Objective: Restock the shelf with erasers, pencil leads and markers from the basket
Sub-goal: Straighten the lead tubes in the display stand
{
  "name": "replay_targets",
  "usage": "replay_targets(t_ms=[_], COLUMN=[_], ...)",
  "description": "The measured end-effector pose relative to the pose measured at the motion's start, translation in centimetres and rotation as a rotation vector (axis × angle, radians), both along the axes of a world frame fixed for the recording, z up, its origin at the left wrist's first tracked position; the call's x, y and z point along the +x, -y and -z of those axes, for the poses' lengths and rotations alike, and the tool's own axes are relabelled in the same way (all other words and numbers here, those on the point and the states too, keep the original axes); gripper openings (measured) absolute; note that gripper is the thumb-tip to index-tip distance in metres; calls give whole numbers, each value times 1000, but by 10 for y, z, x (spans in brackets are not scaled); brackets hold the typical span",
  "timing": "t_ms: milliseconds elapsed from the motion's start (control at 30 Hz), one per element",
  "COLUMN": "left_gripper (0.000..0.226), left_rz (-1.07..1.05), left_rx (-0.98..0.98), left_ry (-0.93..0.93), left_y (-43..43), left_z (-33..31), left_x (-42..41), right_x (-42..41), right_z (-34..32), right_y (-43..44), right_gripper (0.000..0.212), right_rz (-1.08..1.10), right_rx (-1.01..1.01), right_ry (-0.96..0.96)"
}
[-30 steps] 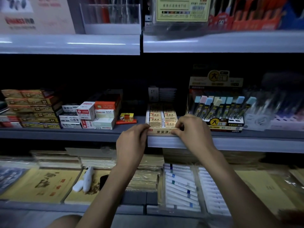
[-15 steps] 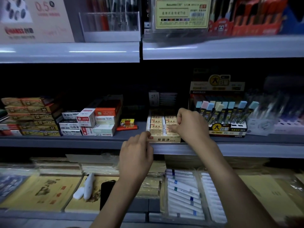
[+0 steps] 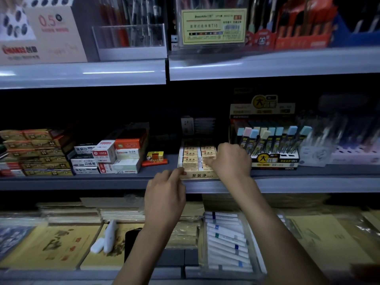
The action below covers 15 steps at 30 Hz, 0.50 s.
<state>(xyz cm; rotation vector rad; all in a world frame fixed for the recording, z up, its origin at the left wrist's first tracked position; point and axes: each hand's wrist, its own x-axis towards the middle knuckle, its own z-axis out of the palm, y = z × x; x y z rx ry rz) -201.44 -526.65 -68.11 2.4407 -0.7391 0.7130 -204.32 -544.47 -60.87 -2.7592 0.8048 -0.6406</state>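
"Head view: where do we have the eraser box?"
"On the middle shelf, at its front edge, just left of the pencil-lead display. Its erasers lie in two columns inside."
"And our left hand?"
"In front of the shelf lip, fingers loosely bent, fingertips touching the box's front left corner. We see it gripping nothing."
"Our right hand?"
"It lies over the right column, knuckles up, fingers curled down onto the erasers there. The thumb is hidden, so we cannot tell whether it pinches one or only presses."
"Anything beside the box?"
"Small stacked cartons stand to its left, well apart. Notebooks lie on the shelf below."
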Motion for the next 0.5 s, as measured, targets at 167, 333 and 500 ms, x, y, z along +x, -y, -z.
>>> replay_targets(t_ms=[167, 333, 500], left_gripper=[40, 46, 53], left_rz=[25, 121, 222], left_rx=[-14, -19, -31], left_ry=[59, 68, 95], left_y=[2, 17, 29], left_z=[-5, -18, -22], left_x=[-16, -42, -64], right_x=[-39, -65, -87], right_z=[-1, -3, 2], right_y=[3, 18, 39], right_gripper=[25, 15, 24], right_rz=[-99, -267, -307], right_rx=[-48, -102, -108], right_ry=[52, 219, 278])
